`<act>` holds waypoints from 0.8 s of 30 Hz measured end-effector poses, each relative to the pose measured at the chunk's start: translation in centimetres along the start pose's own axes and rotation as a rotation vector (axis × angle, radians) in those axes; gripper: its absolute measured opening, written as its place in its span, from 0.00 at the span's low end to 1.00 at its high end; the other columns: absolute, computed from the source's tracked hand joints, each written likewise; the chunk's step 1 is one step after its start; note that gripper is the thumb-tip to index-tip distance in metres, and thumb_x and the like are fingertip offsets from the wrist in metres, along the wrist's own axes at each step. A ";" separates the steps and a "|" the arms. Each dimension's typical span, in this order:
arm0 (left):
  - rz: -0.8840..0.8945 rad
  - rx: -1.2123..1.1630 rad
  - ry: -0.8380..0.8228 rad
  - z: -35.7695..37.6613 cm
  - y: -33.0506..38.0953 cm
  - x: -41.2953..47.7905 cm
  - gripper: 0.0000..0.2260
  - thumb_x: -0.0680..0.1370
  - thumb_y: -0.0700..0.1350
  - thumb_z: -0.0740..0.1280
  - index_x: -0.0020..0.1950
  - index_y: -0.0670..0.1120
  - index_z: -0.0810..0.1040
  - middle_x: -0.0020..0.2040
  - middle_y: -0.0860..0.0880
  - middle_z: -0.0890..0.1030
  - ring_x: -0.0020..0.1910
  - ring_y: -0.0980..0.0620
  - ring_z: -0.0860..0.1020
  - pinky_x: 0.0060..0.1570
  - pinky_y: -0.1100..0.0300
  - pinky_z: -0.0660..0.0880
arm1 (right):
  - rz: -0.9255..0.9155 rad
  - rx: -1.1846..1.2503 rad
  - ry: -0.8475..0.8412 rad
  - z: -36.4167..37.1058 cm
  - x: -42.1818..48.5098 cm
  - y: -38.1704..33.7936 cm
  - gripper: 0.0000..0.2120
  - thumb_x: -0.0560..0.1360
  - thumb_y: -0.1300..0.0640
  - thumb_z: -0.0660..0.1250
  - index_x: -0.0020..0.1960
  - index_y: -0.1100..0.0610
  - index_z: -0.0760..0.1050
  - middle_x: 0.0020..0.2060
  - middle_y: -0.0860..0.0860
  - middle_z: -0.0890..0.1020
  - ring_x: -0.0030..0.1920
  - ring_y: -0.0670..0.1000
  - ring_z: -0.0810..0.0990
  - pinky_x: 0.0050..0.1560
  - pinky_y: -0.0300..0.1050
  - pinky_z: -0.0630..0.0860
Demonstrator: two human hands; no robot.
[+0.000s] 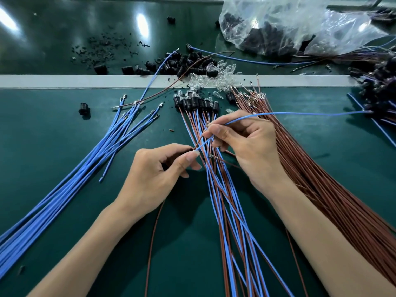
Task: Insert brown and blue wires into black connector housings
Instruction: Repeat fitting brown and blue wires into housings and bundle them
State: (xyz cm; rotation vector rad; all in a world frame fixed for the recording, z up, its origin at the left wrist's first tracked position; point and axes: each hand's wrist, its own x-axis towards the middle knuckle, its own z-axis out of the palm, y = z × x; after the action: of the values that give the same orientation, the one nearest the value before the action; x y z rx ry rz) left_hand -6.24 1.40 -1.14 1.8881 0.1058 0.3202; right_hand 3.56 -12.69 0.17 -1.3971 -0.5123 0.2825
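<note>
My left hand [158, 168] pinches something small and dark between thumb and fingertips; most of it is hidden. A blue wire [300, 113] and a short brown wire end [198, 142] run into that pinch. My right hand [246, 142] pinches both wires a little above the left hand, and the blue wire trails off to the right. Under my hands lies a bundle of assembled brown and blue wires [231, 211] ending in black housings [192, 102]. Loose blue wires [90, 159] fan out at the left, and loose brown wires [321, 189] lie at the right.
A heap of loose black housings [188, 63] and clear bulbs [214, 76] sits beyond a grey strip [64, 81] across the green mat. A plastic bag [289, 24] of dark parts lies at the back right. One housing [84, 108] stands alone at the left.
</note>
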 end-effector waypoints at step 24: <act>-0.105 -0.084 -0.121 -0.2 1.3 0.1 0.08 0.74 0.47 0.65 0.46 0.48 0.82 0.39 0.53 0.85 0.35 0.61 0.81 0.38 0.73 0.74 | 0.034 -0.222 -0.151 0.3 -0.3 -0.5 0.05 0.71 0.58 0.72 0.38 0.55 0.78 0.29 0.50 0.81 0.28 0.45 0.79 0.33 0.38 0.77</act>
State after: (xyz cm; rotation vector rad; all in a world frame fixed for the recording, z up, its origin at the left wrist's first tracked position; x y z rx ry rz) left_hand -6.31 1.19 0.16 1.8067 0.1073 0.1360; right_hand 3.09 -12.67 0.64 -1.6092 -0.6603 0.3687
